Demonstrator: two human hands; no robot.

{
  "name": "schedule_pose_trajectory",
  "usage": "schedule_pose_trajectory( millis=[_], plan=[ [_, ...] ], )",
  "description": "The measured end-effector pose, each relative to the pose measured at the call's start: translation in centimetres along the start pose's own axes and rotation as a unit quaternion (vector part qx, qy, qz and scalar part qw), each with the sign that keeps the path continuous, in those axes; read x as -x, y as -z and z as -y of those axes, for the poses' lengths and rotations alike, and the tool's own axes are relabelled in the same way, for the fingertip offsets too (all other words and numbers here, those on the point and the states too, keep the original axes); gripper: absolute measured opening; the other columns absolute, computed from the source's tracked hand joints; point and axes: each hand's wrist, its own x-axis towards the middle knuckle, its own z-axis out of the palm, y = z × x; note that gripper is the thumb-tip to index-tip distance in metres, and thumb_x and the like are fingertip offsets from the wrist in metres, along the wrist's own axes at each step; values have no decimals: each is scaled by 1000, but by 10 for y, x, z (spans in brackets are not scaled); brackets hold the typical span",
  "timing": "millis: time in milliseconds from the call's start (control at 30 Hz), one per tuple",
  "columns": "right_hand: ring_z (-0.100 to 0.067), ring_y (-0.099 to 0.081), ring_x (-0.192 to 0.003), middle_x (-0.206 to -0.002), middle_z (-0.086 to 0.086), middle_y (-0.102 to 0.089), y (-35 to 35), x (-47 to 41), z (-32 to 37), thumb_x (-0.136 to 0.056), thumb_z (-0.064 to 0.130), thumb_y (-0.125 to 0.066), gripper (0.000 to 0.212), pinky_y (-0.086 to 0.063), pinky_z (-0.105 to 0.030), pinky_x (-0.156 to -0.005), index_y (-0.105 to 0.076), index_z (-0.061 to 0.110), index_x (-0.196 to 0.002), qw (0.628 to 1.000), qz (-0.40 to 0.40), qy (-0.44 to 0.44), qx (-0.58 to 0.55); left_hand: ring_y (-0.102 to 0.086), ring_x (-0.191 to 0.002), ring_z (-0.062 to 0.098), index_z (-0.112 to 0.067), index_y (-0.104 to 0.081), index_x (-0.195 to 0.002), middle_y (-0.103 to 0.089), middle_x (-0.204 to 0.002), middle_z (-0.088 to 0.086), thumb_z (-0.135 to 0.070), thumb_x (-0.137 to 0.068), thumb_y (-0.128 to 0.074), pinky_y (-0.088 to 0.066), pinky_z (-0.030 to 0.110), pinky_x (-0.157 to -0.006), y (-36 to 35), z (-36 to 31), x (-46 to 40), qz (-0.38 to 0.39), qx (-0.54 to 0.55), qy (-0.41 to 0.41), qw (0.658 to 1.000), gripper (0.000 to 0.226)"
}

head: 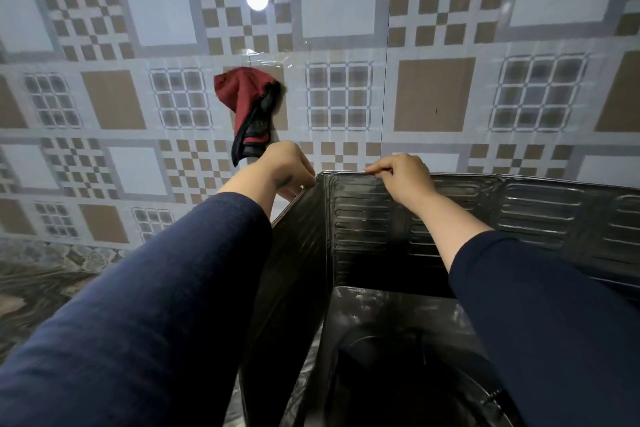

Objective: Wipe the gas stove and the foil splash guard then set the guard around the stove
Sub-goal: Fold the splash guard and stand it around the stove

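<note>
The dark, ribbed foil splash guard [540, 215] stands upright against the tiled wall, with its left panel folded forward at a corner. My left hand [287, 166] grips the top edge of that left panel near the corner. My right hand [401, 173] pinches the top edge of the back panel just right of the corner. Inside the guard, at the bottom, lies the gas stove [377, 308], its shiny top and a dark round burner [398, 374] partly hidden by my right sleeve.
A red and black cloth [247, 104] hangs on the patterned tile wall [433, 94] just above my left hand. A marbled countertop [41, 291] shows at the lower left, beside the guard. A lamp reflection glints high on the tiles.
</note>
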Motion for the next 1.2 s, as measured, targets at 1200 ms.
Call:
schedule_pose_trajectory(
  millis=[1200],
  plan=[
    [-24, -55, -115, -119, 4, -68, -15, 12, -24, -95, 15, -49, 28, -30, -35, -96, -70, 29, -107, 997, -30, -14, 64, -60, -62, 14, -2, -59, -108, -61, -79, 7, -7, -90, -60, -48, 17, -34, -50, 14, -4, 16, 193, 35, 980, 19]
  ],
)
